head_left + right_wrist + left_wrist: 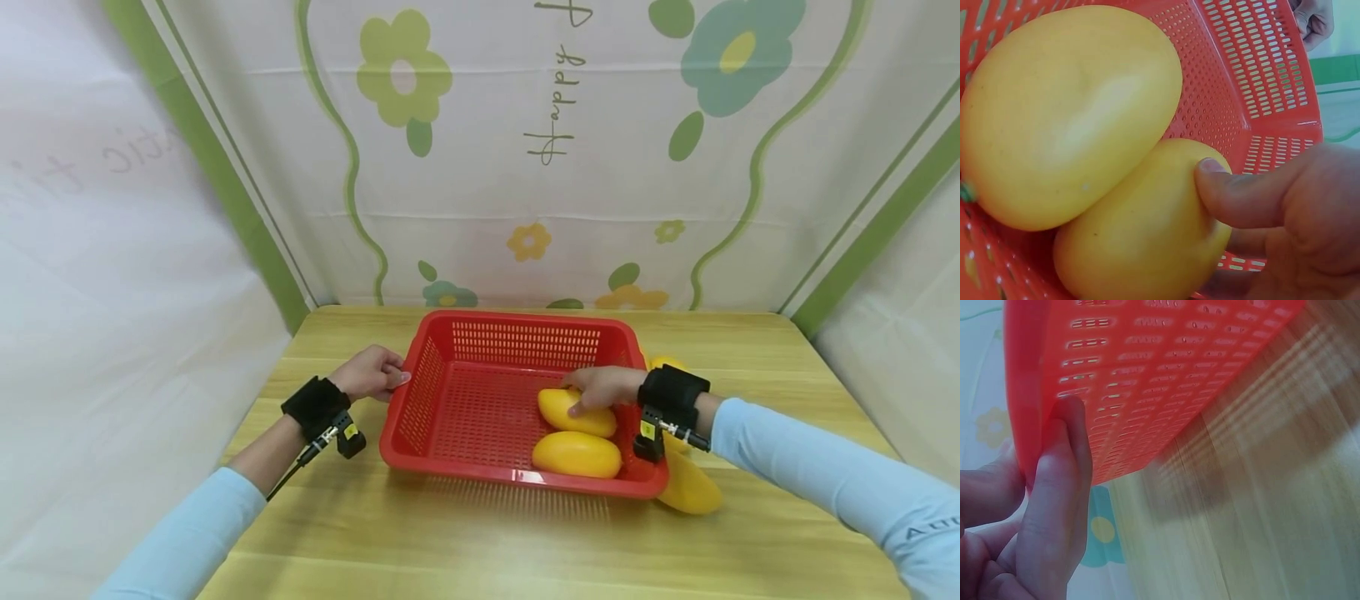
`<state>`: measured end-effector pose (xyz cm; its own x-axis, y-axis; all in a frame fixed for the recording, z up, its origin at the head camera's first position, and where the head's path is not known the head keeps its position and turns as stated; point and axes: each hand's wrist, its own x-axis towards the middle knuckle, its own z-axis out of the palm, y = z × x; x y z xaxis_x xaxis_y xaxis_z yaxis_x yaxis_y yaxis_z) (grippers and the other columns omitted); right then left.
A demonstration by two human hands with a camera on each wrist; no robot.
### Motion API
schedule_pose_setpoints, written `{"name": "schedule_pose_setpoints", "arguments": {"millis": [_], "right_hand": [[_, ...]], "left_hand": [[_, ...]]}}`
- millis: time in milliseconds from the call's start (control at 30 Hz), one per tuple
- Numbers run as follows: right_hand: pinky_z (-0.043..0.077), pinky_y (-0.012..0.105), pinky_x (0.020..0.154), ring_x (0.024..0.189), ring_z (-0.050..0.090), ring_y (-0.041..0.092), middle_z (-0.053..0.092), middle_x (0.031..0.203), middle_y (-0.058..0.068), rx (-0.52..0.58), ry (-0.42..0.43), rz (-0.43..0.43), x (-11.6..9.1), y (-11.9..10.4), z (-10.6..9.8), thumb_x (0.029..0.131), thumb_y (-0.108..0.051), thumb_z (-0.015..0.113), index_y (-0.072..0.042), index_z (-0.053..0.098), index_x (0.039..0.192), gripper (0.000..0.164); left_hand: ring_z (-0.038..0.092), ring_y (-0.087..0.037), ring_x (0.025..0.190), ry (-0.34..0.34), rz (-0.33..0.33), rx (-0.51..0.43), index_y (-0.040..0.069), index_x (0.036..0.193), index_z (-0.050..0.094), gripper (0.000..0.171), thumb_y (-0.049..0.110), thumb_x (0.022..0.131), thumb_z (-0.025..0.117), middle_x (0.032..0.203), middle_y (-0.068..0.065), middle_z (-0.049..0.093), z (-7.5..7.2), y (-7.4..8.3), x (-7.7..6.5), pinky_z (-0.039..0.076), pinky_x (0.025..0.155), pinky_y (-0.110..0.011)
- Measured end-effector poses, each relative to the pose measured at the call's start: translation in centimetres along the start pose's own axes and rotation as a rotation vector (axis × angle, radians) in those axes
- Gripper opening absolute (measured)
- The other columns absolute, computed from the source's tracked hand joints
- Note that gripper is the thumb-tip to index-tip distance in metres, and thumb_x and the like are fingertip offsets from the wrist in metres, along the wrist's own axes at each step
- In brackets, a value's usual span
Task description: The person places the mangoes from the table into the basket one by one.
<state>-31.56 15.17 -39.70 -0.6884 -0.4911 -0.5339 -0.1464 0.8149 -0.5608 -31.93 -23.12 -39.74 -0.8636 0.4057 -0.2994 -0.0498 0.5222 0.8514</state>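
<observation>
A red plastic basket with slotted walls stands on the table. My left hand pinches its left rim, thumb on one side and fingers under the lip in the left wrist view. Inside the basket's right end, my right hand holds a yellow mango with the thumb on its top; the other fingers are partly hidden behind it. Nearer the front wall lies a second mango, which shows large beside the held mango in the right wrist view.
More yellow mangoes lie on the table just right of the basket, one at the front and one farther back, partly hidden by the right wrist and basket. A flowered cloth hangs behind the wooden table.
</observation>
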Motion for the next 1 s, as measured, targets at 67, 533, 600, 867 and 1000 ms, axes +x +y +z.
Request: {"name": "schedule_pose_setpoints", "arguments": {"millis": [67,533,600,867,1000], "right_hand": [[0.031,0.059,0.111,0.118,0.043,0.036,0.047,0.138,0.023,-0.012,0.001,-0.007,-0.1,0.0,0.0,0.089,-0.016,0.066,0.003,0.041,0.14,0.059],[0.03,0.059,0.111,0.122,0.043,0.037,0.047,0.14,0.025,-0.061,0.043,-0.048,-1.3,-0.7,-0.4,0.094,-0.013,0.057,0.005,0.044,0.138,0.05],[0.031,0.059,0.111,0.124,0.042,0.038,0.047,0.14,0.026,-0.061,0.053,-0.072,-1.7,-0.8,-0.6,0.094,-0.013,0.055,0.006,0.044,0.137,0.049],[0.028,0.063,0.111,0.134,0.034,0.043,0.042,0.145,0.027,-0.002,0.081,-0.12,-3.9,-0.5,-1.9,0.096,-0.013,0.051,0.004,0.041,0.141,0.048],[0.029,0.065,0.109,0.133,0.033,0.044,0.039,0.147,0.027,0.043,0.126,-0.137,-5.4,0.0,-2.7,0.097,-0.016,0.052,0.001,0.04,0.142,0.05]], "left_hand": [[0.071,-0.025,0.082,-0.001,0.002,-0.001,-0.016,0.117,0.056,0.026,0.0,0.097,0.05,0.096,-0.026,0.071,0.0,0.0,0.0,0.061,0.075,-0.04],[0.071,-0.025,0.082,-0.007,0.006,0.028,-0.016,0.118,0.056,0.026,0.0,0.097,0.05,0.098,-0.028,0.07,0.0,0.2,-0.2,0.06,0.076,-0.041],[0.071,-0.026,0.082,-0.006,0.006,0.027,-0.016,0.117,0.056,0.027,0.0,0.098,0.05,0.098,-0.028,0.07,0.0,0.3,-0.3,0.06,0.076,-0.041],[0.071,-0.026,0.082,-0.005,0.003,0.03,-0.016,0.118,0.056,0.027,0.001,0.097,0.05,0.098,-0.027,0.07,0.2,0.4,-0.4,0.061,0.075,-0.041],[0.071,-0.026,0.082,-0.008,0.009,0.032,-0.016,0.118,0.056,0.027,0.001,0.098,0.05,0.098,-0.027,0.07,0.2,0.4,-0.4,0.061,0.075,-0.041]]}}
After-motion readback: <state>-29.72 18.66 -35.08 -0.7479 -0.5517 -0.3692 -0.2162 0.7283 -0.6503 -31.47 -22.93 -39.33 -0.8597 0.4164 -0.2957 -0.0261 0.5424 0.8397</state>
